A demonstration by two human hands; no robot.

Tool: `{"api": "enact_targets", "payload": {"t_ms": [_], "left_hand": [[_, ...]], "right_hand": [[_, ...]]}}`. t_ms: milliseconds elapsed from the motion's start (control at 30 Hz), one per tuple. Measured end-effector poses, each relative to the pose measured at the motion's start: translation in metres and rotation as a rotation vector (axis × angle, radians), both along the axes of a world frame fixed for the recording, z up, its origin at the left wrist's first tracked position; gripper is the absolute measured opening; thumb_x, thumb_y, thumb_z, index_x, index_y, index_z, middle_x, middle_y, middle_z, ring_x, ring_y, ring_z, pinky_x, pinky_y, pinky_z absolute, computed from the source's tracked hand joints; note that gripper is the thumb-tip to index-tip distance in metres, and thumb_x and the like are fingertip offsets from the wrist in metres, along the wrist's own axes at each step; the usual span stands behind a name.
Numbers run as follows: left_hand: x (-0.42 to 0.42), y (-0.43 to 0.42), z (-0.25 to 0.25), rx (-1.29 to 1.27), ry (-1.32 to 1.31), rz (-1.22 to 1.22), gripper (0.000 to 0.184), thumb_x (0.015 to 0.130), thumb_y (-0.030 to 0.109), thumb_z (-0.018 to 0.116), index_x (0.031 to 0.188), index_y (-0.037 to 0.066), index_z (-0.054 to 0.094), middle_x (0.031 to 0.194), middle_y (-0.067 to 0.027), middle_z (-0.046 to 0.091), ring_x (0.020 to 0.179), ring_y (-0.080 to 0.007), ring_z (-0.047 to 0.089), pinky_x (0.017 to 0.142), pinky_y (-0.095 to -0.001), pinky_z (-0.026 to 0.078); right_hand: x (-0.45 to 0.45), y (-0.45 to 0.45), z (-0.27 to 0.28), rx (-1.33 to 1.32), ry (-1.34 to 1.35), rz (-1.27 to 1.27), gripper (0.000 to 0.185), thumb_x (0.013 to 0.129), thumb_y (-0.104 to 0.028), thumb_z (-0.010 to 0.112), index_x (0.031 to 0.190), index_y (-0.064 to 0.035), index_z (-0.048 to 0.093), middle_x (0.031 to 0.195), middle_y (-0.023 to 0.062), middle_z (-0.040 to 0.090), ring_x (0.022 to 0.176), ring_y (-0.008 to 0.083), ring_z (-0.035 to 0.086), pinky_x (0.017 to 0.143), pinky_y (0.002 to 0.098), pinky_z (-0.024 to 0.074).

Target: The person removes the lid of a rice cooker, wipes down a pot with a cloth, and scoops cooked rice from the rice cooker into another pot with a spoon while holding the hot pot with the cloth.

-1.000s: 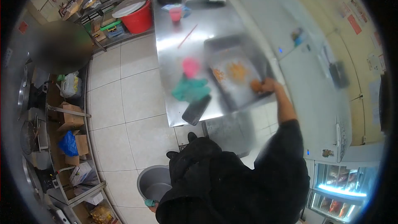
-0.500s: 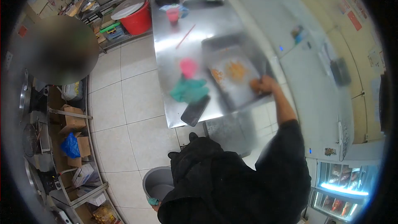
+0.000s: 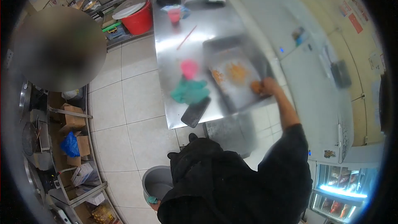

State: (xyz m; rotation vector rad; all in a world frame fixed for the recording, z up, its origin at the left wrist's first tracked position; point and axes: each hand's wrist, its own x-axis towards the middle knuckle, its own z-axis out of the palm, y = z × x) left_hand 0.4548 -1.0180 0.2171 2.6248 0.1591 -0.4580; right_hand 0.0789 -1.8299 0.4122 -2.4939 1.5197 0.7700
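My right hand (image 3: 271, 87) is over the near right corner of a metal tray (image 3: 232, 99), its fingers closed round an orange-brown piece of food (image 3: 256, 86). Inside the tray lie a blurred yellow-orange heap of food (image 3: 236, 73) and smaller orange crumbs (image 3: 217, 76) to its left. Low at my left side, my left hand (image 3: 156, 206) is mostly hidden by my black clothing. It is closed on a green cloth (image 3: 152, 199) at the rim of a grey bucket (image 3: 146, 181).
The steel table (image 3: 176, 112) also carries a dark phone (image 3: 195, 113), a green cloth bundle (image 3: 190, 91), a pink cup (image 3: 189, 69) and a red stick (image 3: 187, 37). A red bucket (image 3: 139, 18) stands beyond. Another person (image 3: 58, 49), blurred, is at the left.
My right hand has barely shifted, staying at the tray's corner with the food piece. The blurred person at the left appears slightly larger. My left hand stays at the bucket.
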Motion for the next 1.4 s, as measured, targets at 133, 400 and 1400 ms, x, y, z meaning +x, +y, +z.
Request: {"api": "enact_targets", "payload": {"t_ms": [133, 400, 1400], "left_hand": [[0.001, -0.004, 0.002, -0.006, 0.005, -0.006, 0.062, 0.067, 0.018, 0.07, 0.124, -0.003, 0.056, 0.112, -0.0247, 0.063, 0.103, -0.0418, 0.06, 0.091, -0.0457, 0.046], [0.004, -0.011, 0.007, -0.012, 0.005, -0.032, 0.063, 0.066, 0.017, 0.07, 0.124, -0.003, 0.056, 0.112, -0.0249, 0.063, 0.104, -0.0421, 0.059, 0.092, -0.0457, 0.045], [-0.029, 0.006, 0.021, -0.198, -0.022, -0.053, 0.064, 0.063, 0.012, 0.071, 0.123, -0.003, 0.056, 0.113, -0.0257, 0.062, 0.107, -0.0433, 0.058, 0.095, -0.0459, 0.044]], "right_hand": [[-0.007, -0.001, -0.011, -0.087, 0.01, 0.053, 0.031, 0.087, -0.033, 0.056, 0.095, -0.0088, 0.075, 0.095, 0.0219, 0.069, 0.095, 0.0369, 0.066, 0.086, 0.0448, 0.0537], [-0.019, -0.013, -0.013, -0.1, 0.001, 0.039, 0.026, 0.079, -0.03, 0.062, 0.079, -0.0054, 0.072, 0.085, 0.0163, 0.071, 0.085, 0.0335, 0.067, 0.08, 0.0446, 0.0516], [0.157, 0.102, 0.12, 0.753, -1.304, -0.635, 0.013, 0.096, -0.025, 0.057, 0.098, -0.013, 0.062, 0.09, -0.0042, 0.061, 0.084, 0.0065, 0.053, 0.067, 0.0251, 0.0378]]}}
